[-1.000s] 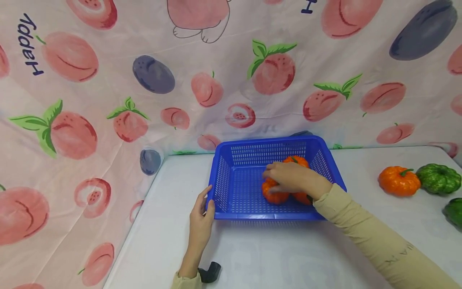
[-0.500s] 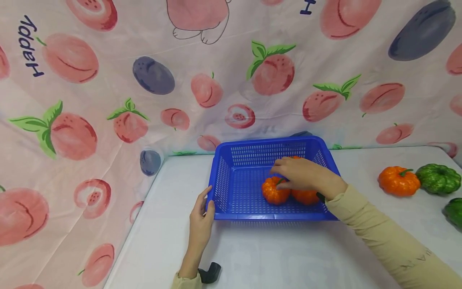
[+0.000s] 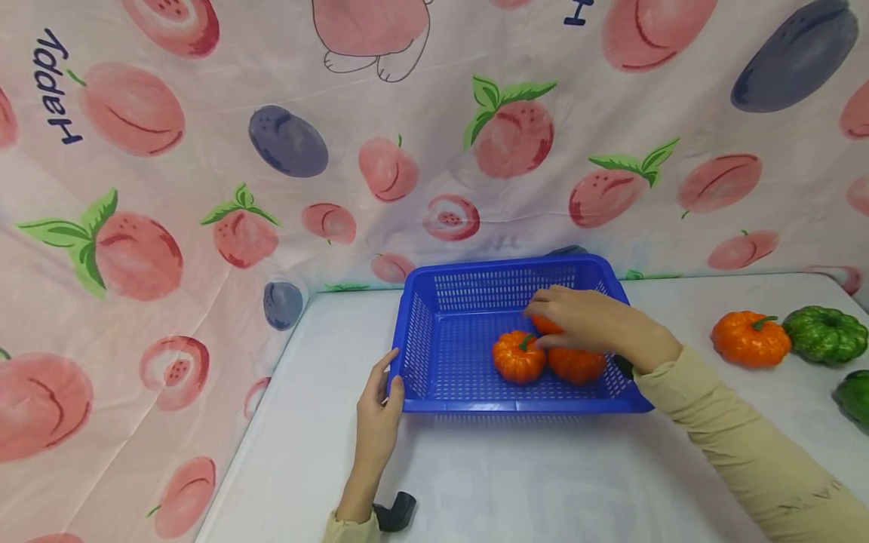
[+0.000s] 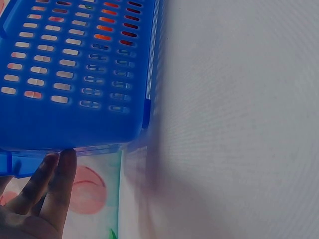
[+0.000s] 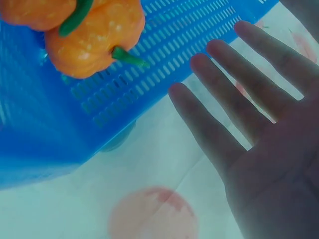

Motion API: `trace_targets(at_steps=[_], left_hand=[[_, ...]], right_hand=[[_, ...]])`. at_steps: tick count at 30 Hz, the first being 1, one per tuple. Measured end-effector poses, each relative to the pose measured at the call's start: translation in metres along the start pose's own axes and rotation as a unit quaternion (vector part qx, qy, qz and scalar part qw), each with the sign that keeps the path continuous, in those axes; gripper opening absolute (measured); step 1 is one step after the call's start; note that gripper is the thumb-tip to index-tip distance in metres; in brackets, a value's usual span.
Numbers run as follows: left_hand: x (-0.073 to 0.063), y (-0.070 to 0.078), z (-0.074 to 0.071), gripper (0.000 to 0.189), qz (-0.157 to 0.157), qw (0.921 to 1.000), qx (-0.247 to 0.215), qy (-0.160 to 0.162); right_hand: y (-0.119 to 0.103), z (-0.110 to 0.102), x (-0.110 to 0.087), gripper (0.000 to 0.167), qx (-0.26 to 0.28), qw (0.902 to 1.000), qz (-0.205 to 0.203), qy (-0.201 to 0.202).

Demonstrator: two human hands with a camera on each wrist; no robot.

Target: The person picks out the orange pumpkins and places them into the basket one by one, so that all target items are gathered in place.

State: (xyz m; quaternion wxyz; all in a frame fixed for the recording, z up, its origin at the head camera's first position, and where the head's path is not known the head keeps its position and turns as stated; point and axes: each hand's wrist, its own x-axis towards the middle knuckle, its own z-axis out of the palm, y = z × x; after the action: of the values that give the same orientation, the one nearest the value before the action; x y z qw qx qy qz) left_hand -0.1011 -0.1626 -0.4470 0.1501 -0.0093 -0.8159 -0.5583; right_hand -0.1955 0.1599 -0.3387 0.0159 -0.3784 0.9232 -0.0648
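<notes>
Three small orange pumpkins lie in the blue plastic basket (image 3: pixel 462 407), toward its right side. The front left pumpkin (image 3: pixel 516 360) shows its green stem, and the front right pumpkin (image 3: pixel 577 367) sits beside it. My right hand (image 3: pixel 584 320) hovers over them, partly covering the back pumpkin (image 3: pixel 545 324). In the right wrist view the fingers (image 5: pixel 214 104) are spread and nearly straight, holding nothing. At the basket's left rim rests my left hand (image 3: pixel 378 418). Its straight fingers (image 4: pixel 61 184) touch the underside of the rim in the left wrist view, and the thumb lies at the front left corner.
Right of the basket, on the white table (image 3: pixel 502 483), stand another orange pumpkin (image 3: pixel 750 339), a green mottled pumpkin (image 3: pixel 824 335) and a dark green vegetable (image 3: pixel 854 398) cut by the frame edge. A fruit-print cloth (image 3: pixel 421 151) hangs behind.
My right hand has let go of the front left pumpkin and drawn back to the right, uncovering it. The left hand and the basket have stayed in place.
</notes>
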Motion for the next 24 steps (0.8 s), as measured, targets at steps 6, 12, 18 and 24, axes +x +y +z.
trace_targets(at_steps=[6, 12, 18, 24], left_hand=[[0.0, 0.002, 0.0, 0.041, -0.006, 1.0, 0.001, 0.001], [-0.001, 0.003, 0.0, 0.042, -0.008, 1.0, 0.0, -0.002], [0.0, 0.003, 0.001, 0.042, -0.006, 1.0, 0.002, -0.001], [-0.001, 0.003, 0.001, 0.042, -0.008, 1.0, 0.003, 0.0]], right_hand=[[0.005, -0.005, -0.006, 0.044, 0.016, 0.9996, 0.022, -0.001], [0.009, -0.008, -0.014, 0.047, 0.03, 0.9981, 0.054, -0.006], [0.015, -0.01, -0.021, 0.049, 0.035, 0.9976, 0.06, 0.005], [0.021, -0.013, -0.027, 0.053, 0.029, 0.9968, 0.075, 0.002]])
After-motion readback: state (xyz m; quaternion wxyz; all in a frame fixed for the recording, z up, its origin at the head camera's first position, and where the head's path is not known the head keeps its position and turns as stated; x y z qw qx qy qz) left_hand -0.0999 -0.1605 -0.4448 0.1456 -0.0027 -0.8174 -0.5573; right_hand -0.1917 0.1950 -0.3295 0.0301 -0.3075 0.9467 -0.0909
